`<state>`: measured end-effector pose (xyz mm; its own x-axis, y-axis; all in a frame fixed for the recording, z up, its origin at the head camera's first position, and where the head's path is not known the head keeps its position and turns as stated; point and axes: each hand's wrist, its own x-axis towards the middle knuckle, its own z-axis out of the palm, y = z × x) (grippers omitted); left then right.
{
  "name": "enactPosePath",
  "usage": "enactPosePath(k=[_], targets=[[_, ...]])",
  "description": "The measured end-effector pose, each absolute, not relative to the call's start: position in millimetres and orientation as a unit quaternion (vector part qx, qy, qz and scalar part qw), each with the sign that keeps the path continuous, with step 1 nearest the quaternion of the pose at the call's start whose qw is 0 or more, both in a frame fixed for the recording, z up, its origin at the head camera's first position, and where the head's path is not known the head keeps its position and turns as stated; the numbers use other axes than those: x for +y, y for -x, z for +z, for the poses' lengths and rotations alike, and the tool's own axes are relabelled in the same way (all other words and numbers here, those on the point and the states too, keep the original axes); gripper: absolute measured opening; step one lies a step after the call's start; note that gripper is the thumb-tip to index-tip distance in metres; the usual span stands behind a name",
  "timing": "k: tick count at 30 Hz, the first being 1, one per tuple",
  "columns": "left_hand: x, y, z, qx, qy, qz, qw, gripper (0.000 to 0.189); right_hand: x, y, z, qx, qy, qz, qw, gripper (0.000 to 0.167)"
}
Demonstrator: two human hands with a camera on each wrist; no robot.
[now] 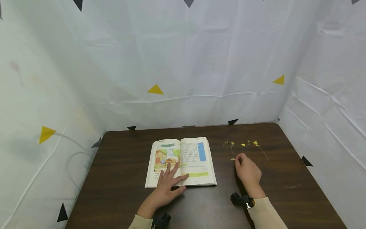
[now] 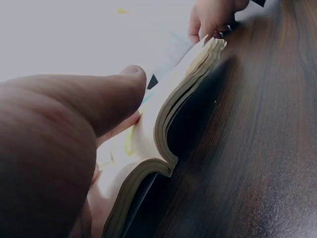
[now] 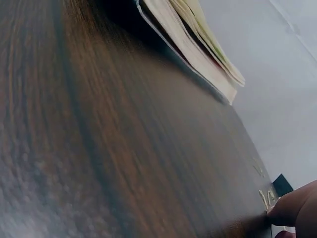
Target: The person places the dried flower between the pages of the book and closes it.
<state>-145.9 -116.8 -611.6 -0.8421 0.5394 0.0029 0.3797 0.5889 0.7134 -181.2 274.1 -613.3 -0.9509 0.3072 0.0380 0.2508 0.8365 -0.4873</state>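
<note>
An open book (image 1: 197, 162) lies on the table, with a coloured picture on its left page and text on its right. My left hand (image 1: 168, 190) rests on its lower part, fingers spread across both pages and the thumb off the near edge. To the right of the book, my right hand (image 1: 249, 173) pinches a small yellow flower (image 1: 233, 159) between thumb and finger; its head sticks out left of the fingertips, its stem hidden. In the right wrist view, the fingers (image 3: 292, 206) are low over the wood beside thin stems (image 3: 265, 197).
Beyond the right hand lie several thin-stemmed flowers in a loose row, among them a yellow one (image 1: 255, 143) with a long slanting stem. The dark wooden table (image 1: 120, 178) meets white sheeting (image 1: 200, 111) at its back edge. Black bands circle both wrists.
</note>
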Motion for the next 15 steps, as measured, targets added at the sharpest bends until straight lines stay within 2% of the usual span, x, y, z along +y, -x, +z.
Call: enactPosePath(k=[6, 12, 15], targets=[[-116.2, 148.3, -613.2, 0.881, -0.268, 0.372, 0.115, 0.053, 275.2, 181.4, -603.3, -0.959, 0.125, 0.249, 0.046, 0.018], [-117.9, 146.9, -614.6, 0.880, -0.262, 0.379, 0.120, 0.052, 275.7, 185.6, -593.3, -0.978, 0.060, 0.190, 0.057, 0.011], [-119.1, 146.9, -613.5, 0.881, -0.257, 0.378, 0.123, 0.053, 273.7, 190.8, -589.5, -0.984, 0.045, 0.163, 0.049, 0.014]])
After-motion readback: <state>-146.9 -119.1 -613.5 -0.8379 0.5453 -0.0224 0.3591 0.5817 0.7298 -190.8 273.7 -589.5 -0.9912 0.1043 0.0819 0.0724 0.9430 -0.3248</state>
